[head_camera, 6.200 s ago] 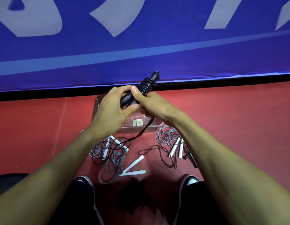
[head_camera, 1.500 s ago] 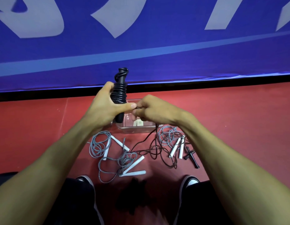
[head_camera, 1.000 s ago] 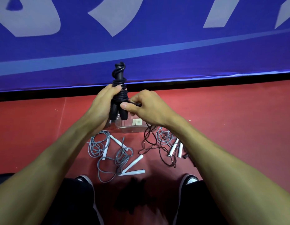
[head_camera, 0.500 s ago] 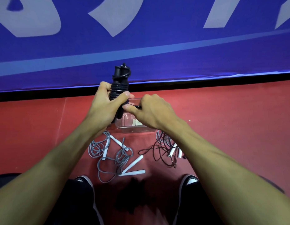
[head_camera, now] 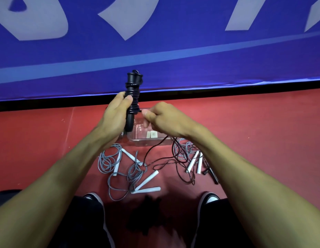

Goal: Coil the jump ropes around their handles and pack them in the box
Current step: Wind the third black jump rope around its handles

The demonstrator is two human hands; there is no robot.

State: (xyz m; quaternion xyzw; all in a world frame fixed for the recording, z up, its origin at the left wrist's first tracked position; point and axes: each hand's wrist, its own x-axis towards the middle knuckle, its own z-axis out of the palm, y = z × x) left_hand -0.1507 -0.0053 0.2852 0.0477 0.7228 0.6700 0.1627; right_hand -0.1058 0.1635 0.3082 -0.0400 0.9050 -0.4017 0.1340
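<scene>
I had the left hand (head_camera: 114, 119) wrapped round the black handles (head_camera: 132, 97), held upright above the clear box (head_camera: 148, 140), with cord already wound in tight turns down their upper half. My right hand (head_camera: 162, 119), at 3 o'clock from the handles and just beside them, pinched the black cord (head_camera: 173, 161) between thumb and fingers, pulled taut toward the coil. From that hand the cord dropped past the box's near wall and lay in loose loops on the red floor (head_camera: 263, 140) at 6 o'clock from the box.

By my reading the job was in its early part. This 1 black rope was perhaps half coiled, with several loops of slack left on the floor. The box showed only 2 small pale tags on its bottom; I saw no rope packed in it, though my hands hid part of it.

Left to do: 2 grey ropes with white handles (head_camera: 127, 169), tangled together at 7 o'clock from the box, and another grey rope with white handles (head_camera: 191, 158) at 5 o'clock, partly under my right forearm. Another black-handled rope (head_camera: 212, 173) lay just beyond that at 5 o'clock; how much cord it carried I could not tell. All of those needed winding and packing.
</scene>
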